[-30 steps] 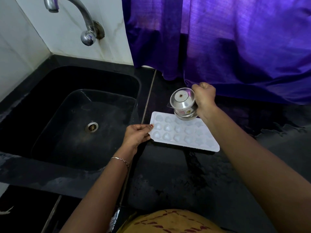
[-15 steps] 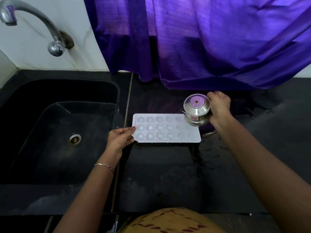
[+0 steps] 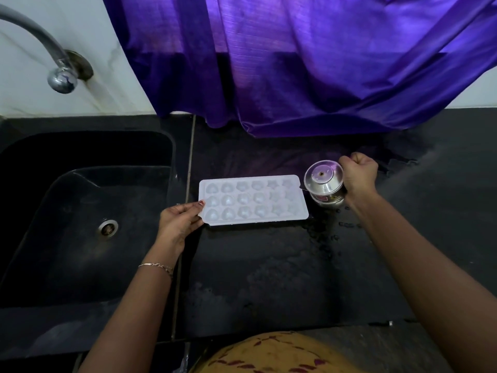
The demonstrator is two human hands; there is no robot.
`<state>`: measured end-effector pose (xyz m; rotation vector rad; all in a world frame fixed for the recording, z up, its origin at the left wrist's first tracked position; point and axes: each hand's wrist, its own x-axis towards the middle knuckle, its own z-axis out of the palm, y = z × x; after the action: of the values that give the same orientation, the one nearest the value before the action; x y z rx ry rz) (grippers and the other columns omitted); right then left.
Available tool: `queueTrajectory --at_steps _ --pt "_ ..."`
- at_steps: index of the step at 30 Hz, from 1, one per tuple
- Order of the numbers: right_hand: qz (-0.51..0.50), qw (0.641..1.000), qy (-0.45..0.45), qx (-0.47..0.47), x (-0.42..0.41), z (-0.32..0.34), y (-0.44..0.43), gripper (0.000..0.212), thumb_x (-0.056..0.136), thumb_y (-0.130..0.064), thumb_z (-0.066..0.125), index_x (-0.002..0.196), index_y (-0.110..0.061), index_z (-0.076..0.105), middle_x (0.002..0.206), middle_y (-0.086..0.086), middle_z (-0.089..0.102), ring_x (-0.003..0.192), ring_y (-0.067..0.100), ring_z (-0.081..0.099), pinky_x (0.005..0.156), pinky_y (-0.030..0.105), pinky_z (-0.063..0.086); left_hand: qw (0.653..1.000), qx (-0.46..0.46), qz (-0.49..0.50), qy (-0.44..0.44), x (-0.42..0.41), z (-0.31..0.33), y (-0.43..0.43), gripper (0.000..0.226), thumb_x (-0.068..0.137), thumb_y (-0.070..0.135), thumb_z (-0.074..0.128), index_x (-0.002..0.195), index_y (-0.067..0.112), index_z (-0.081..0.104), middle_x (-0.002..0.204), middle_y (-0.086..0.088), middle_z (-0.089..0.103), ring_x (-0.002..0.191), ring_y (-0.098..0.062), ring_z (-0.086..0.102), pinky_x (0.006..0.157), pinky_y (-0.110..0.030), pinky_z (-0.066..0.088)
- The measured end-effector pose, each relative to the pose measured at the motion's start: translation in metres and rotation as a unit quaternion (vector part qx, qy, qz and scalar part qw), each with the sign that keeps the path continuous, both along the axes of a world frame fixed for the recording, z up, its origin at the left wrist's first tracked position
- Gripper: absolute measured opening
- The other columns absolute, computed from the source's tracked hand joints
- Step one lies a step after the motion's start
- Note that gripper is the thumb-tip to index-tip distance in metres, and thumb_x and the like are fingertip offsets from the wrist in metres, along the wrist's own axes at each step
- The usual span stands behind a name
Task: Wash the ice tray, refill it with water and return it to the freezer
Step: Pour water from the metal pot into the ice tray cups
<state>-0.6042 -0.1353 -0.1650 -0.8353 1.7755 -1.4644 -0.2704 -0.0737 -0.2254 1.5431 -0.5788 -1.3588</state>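
Steel pot (image 3: pixel 324 184) now beside tray (image 3: pixel 252 200)

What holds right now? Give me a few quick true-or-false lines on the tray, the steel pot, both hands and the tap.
1. The ice tray lies flat on the black counter, to the right of the sink. True.
2. The left hand holds the tray's right end. False: its grip is on the left end, at the near corner.
3. The right hand grips a small steel pot from its side. True.
4. The steel pot is over the middle of the tray. False: it is at the tray's right end.
5. Water is running from the tap. False: no stream shows.
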Motion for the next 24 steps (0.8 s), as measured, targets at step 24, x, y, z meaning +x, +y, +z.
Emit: queueTrajectory --at_steps 24 --pt "0.050 0.994 0.095 -0.028 0.003 0.004 -0.012 0.039 0.077 0.006 0.050 0.056 -0.020 0.028 0.054 -0.001 0.027 0.045 0.006 0.025 0.044 0.022 0.028 1.000 0.001 -0.007 -0.018 0.001 -0.001 -0.002 0.013 0.082 0.015 0.075 0.086 0.003 0.071 0.110 -0.018 0.069 0.078 -0.017 0.067 0.063 -0.020 0.058"
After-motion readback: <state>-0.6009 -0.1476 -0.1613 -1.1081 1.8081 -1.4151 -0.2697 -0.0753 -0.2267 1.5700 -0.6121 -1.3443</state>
